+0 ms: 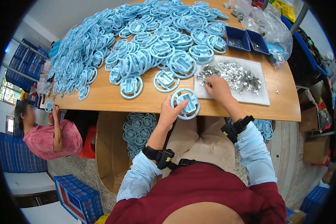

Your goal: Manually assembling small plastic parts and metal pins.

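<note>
My left hand point(169, 112) grips a light blue toy steering wheel point(192, 103) by its rim, at the table's near edge. Its thumb presses on the open compartment at the wheel's centre. To the right, my right hand point(217, 88) is closed on a thin metal tool point(202, 79), which looks like tweezers. The tool's tip points left, at the edge of a heap of small shiny metal pieces point(235, 76). That heap lies on a white board point(258, 98). Two more blue wheels point(166, 81) lie flat just beyond my left hand.
A large pile of blue wheels point(138, 41) covers the far and left table point(112, 102). Two blue bins point(238, 39) with small metal parts and plastic bags point(272, 30) sit far right. Under the table, a cardboard box point(112, 149) stands beside more wheels. Another person point(52, 134) sits at left.
</note>
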{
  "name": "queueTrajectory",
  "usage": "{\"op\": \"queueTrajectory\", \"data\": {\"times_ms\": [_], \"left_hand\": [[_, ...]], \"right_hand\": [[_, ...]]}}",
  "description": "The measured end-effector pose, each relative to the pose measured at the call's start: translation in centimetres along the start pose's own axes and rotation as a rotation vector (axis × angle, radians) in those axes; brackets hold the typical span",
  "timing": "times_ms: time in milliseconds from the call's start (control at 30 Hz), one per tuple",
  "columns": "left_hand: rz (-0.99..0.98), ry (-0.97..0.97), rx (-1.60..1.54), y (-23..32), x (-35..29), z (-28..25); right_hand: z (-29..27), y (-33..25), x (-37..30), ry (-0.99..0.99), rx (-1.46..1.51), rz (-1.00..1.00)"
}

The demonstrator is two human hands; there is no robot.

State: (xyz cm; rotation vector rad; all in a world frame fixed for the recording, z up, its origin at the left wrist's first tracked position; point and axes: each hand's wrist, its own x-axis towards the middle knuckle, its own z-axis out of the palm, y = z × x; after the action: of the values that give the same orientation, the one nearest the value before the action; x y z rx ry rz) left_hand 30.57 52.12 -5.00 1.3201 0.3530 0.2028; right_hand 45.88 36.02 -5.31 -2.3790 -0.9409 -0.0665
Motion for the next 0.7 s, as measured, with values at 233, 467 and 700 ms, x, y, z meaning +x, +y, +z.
{"op": "queueTrajectory", "data": {"times_ms": [233,467,700], "left_hand": [[-0.049,-0.067,0.067,0.2,0.7,0.9],[-0.066,-0.175,0.096,-0.6,2.8,3.4],[0.674,-0.036,0.984,-0.9,3.1,2.8]], "right_hand": [[-0.1,0.3,0.8,-0.043,-0.103,-0.165],[-1.3,0.6,1.7,0.022,0.096,-0.222],[-3.1,-0.7,-0.6,0.03,0.357,-0.123]]}}
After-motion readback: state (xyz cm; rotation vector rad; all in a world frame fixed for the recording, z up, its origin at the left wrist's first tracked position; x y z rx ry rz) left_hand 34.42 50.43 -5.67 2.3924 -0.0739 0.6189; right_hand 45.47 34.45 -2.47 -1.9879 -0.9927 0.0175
